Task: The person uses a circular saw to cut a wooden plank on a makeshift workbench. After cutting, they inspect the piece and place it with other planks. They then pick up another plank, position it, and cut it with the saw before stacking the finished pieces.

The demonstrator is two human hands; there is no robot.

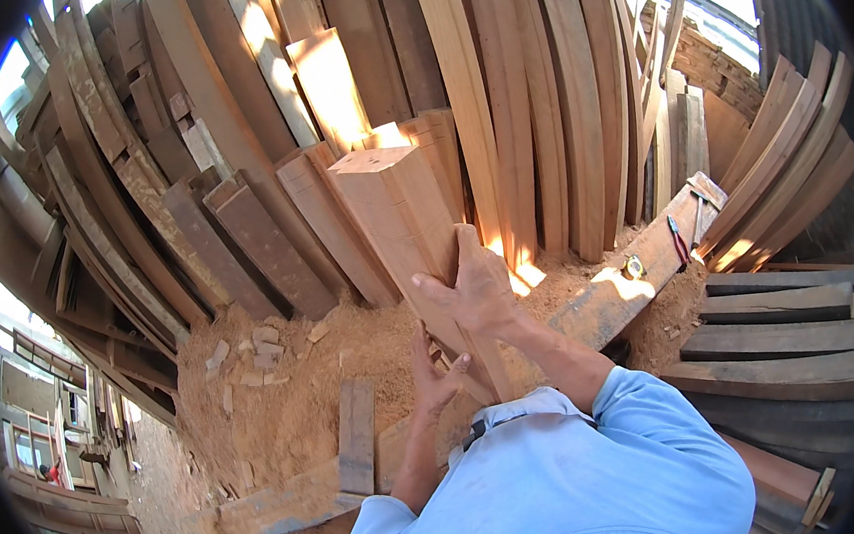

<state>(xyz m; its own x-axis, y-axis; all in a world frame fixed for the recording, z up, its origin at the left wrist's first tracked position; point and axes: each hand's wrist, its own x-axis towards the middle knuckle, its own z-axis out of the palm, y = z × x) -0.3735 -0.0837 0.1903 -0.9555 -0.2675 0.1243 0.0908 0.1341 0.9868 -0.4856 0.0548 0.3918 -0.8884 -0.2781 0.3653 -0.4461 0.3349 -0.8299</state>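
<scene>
Two hands [434, 382] [481, 295] on beam [397, 209] edges, open sawdust [284, 429]

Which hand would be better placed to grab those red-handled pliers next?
Probably the right hand: the pliers lie to its right, while the left hand is farther away. Both hands hold the wooden beam.

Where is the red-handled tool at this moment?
In the head view, the red-handled tool lies toward the right, near the edge of the slanting plank, just beyond the yellow tape measure from the person's right hand.
</scene>
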